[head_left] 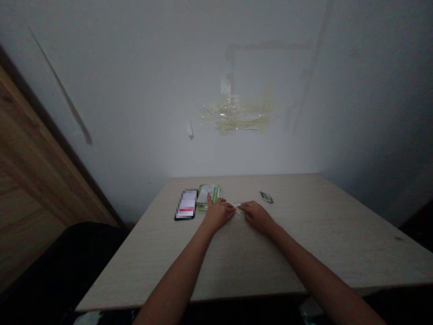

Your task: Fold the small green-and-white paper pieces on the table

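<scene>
Both hands meet near the middle of the table over a small thin white item, perhaps paper or film; its exact kind is too small to make out. My left hand pinches its left side with thumb and forefinger, while other fingers stick out over a green and white packet. On the opposite side, my right hand has its fingertips pressed together on the white item. The fingers partly cover it. A small torn-looking green and white wrapper lies beyond my right hand.
A phone with a lit, blurred screen lies left of the packet. The pale wooden table backs against a grey wall with strips of clear tape. A dark chair-like shape stands at the left.
</scene>
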A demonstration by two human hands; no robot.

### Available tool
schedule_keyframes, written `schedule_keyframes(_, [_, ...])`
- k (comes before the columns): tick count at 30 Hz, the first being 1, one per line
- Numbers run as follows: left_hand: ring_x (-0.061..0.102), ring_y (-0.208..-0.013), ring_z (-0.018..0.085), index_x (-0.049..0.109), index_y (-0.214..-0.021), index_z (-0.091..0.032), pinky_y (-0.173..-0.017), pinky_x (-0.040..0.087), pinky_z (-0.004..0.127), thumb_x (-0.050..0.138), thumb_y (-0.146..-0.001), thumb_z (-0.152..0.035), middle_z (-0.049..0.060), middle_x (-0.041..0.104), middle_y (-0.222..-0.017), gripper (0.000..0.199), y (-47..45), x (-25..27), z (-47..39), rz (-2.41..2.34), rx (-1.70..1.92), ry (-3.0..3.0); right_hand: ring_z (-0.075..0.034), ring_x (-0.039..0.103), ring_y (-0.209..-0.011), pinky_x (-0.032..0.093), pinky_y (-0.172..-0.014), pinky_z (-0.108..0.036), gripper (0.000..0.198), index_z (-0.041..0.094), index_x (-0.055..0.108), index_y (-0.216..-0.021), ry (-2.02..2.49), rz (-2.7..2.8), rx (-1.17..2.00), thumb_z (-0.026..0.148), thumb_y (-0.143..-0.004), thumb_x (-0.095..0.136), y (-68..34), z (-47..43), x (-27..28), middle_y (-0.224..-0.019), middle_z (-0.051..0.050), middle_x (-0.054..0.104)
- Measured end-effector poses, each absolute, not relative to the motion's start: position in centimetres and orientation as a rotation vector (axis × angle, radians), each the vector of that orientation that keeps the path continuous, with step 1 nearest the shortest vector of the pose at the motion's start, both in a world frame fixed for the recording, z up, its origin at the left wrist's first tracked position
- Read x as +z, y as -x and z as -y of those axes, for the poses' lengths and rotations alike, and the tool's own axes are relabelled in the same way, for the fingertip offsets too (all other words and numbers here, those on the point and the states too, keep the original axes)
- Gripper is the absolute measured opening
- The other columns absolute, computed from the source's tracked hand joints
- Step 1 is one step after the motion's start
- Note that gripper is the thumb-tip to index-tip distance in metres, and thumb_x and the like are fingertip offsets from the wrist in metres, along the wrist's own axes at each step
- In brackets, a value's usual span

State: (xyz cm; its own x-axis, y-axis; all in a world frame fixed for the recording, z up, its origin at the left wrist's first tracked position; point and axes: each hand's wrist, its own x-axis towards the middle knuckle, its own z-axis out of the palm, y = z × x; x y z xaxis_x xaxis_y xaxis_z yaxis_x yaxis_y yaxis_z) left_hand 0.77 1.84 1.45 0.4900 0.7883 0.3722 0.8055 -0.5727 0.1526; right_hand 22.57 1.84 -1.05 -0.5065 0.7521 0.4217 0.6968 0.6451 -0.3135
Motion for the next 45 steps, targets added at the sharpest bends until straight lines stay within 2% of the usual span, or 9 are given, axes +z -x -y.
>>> schedule_keyframes(4, [0.053, -0.118, 0.026, 0.073, -0.102, -0.041, -0.113, -0.009, 0.068, 0.057, -0.090, -0.040, -0.002, 0.074, -0.109, 0.020, -1.0, 1.6, -1.7, 1.473, -0.604, 2.672, -0.021, 0.057, -0.109, 0.044, -0.099, -0.039, 0.041, 0.020, 0.068, -0.118, 1.125, 2.345, 0.157, 0.009, -0.083, 0.051, -22.5, -2.0, -1.2, -0.115, -0.010, 0.068])
schedule_keyframes(12, [0.054, -0.117, 0.027, 0.074, -0.100, -0.040, -0.111, -0.015, 0.068, 0.056, -0.091, -0.040, -0.002, 0.075, -0.107, 0.021, -0.9, 1.3, -1.8, 1.420, -0.617, 2.646, -0.022, 0.057, -0.108, 0.045, -0.098, -0.038, 0.040, 0.020, 0.068, -0.120, 1.096, 2.359, 0.109, 0.011, -0.085, 0.051, -22.7, -2.1, -1.4, -0.116, -0.010, 0.068])
schedule_keyframes(24, [0.055, -0.116, 0.027, 0.074, -0.099, -0.040, -0.111, -0.015, 0.069, 0.056, -0.091, -0.041, -0.003, 0.076, -0.105, 0.020, -1.0, 1.0, -2.1, 1.402, -0.633, 2.616, -0.022, 0.056, -0.111, 0.044, -0.100, -0.039, 0.040, 0.020, 0.067, -0.121, 1.085, 2.374, 0.110, 0.012, -0.085, 0.050, -22.8, -2.4, -1.6, -0.119, -0.010, 0.067])
schedule_keyframes(29, [0.055, -0.116, 0.027, 0.074, -0.099, -0.040, -0.110, -0.014, 0.070, 0.056, -0.091, -0.042, -0.003, 0.076, -0.105, 0.020, -1.0, 0.7, -2.2, 1.414, -0.626, 2.606, -0.021, 0.056, -0.109, 0.043, -0.100, -0.037, 0.040, 0.019, 0.067, -0.120, 1.111, 2.365, 0.140, 0.011, -0.085, 0.049, -22.7, -2.2, -1.3, -0.117, -0.010, 0.067])
schedule_keyframes(37, [0.055, -0.116, 0.026, 0.073, -0.101, -0.042, -0.110, -0.012, 0.071, 0.057, -0.090, -0.043, -0.004, 0.075, -0.107, 0.019, -0.9, 0.4, -2.5, 1.411, -0.633, 2.611, -0.020, 0.053, -0.107, 0.042, -0.096, -0.035, 0.048, 0.022, 0.060, -0.130, 1.152, 2.415, 0.121, 0.009, -0.086, 0.047, -22.4, -1.7, -0.5, -0.115, -0.009, 0.065])
schedule_keyframes(45, [0.053, -0.118, 0.026, 0.073, -0.101, -0.040, -0.110, -0.010, 0.072, 0.055, -0.091, -0.044, -0.003, 0.075, -0.107, 0.021, -0.9, 0.0, -2.7, 1.409, -0.646, 2.640, -0.021, 0.050, -0.103, 0.040, -0.094, -0.034, 0.045, 0.026, 0.062, -0.127, 1.260, 2.452, 0.076, 0.012, -0.086, 0.049, -22.0, -2.0, -0.4, -0.110, -0.007, 0.063])
